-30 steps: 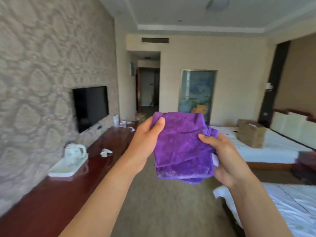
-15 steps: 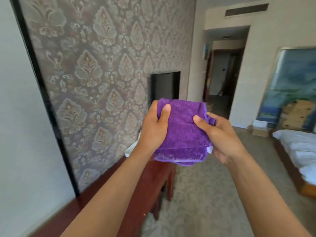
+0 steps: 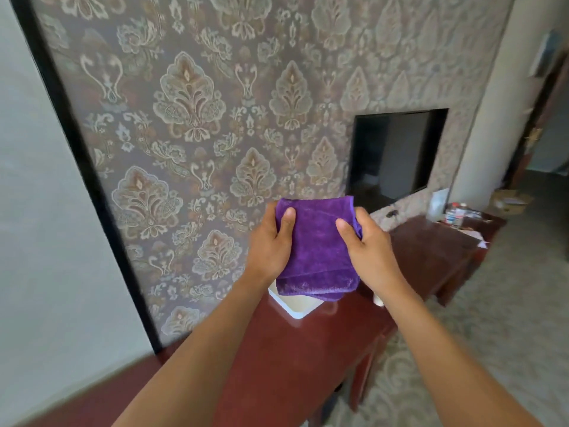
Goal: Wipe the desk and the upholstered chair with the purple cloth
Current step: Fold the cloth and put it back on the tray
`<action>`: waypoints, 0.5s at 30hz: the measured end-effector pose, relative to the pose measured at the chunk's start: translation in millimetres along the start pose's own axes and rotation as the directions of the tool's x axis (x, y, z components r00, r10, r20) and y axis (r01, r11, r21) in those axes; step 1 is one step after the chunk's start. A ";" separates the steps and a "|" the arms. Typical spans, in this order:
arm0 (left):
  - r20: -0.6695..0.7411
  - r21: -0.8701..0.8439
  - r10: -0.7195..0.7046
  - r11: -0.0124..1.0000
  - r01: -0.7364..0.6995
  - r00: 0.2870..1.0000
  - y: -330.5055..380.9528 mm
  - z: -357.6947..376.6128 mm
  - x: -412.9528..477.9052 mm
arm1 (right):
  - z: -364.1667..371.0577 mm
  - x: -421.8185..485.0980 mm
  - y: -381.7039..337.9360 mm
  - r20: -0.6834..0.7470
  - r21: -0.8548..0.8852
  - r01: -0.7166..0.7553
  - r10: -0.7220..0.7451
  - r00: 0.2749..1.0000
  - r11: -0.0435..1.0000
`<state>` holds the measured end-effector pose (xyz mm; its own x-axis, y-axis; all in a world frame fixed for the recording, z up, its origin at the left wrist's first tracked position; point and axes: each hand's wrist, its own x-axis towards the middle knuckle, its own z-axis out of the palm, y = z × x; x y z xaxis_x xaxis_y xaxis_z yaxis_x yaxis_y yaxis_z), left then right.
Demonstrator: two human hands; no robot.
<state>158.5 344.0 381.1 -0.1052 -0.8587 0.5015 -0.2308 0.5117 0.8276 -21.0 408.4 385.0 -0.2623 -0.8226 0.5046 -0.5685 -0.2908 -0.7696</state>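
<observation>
Both the left hand [image 3: 271, 241] and the right hand [image 3: 371, 243] pinch the folded purple microfibre cloth [image 3: 317, 248], held in the air above the long glossy red-brown wooden desk [image 3: 277, 359]. Bare desktop stretches along its front edge beside the patterned carpet [image 3: 480, 334]. The cloth hides most of a white tray [image 3: 295, 306] on the desk.

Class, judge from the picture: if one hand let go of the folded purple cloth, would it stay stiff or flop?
Probably flop: the purple cloth is folded in soft layers, its lower edge sagging below the left hand and right hand. Likely light: both hands hold it by pinching. Its plush pile should drag, not slide, on the desk.
</observation>
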 end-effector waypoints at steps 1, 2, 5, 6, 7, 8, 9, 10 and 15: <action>-0.022 0.006 -0.028 1.000 0.028 0.999 -8.3 10.3 12.9 | 3.1 20.4 15.0 0.026 -0.016 0.013 -0.012 1.000 1.000; -0.044 0.013 -0.063 0.998 0.063 0.997 -16.8 19.1 25.7 | 7.8 39.9 29.0 0.051 -0.030 0.028 -0.026 0.998 0.999; -0.109 0.052 -0.151 0.986 0.157 0.983 -50.3 40.7 60.8 | 31.7 91.3 71.1 0.135 -0.064 0.060 -0.051 0.990 0.996; -0.143 0.066 -0.182 0.979 0.193 0.973 -68.3 48.6 74.5 | 45.4 110.3 88.8 0.173 -0.072 0.070 -0.056 0.983 0.995; -0.160 0.074 -0.207 0.973 0.220 0.965 -81.4 53.1 82.9 | 56.4 122.5 101.5 0.197 -0.088 0.089 -0.070 0.978 0.992; -0.169 0.084 -0.228 0.966 0.245 0.959 -94.5 56.2 90.7 | 66.5 133.2 111.6 0.221 -0.117 0.106 -0.078 0.972 0.988; -0.187 0.090 -0.253 0.958 0.273 0.949 -115.0 61.8 102.8 | 81.0 148.4 126.7 0.250 -0.139 0.119 -0.081 0.965 0.983; -0.203 0.094 -0.272 0.951 0.296 0.940 -136.7 68.4 114.7 | 94.9 162.6 142.0 0.275 -0.169 0.131 -0.080 0.958 0.977; -0.251 0.110 -0.357 0.913 0.392 0.900 -238.1 100.0 165.3 | 161.9 232.0 214.9 0.392 -0.276 0.113 0.005 0.920 0.955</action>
<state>99.3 77.4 241.8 0.2305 -0.9480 0.2195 -0.3582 0.1271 0.9249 -77.8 76.1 273.3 0.0619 -0.9496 0.3073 -0.7874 -0.2356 -0.5697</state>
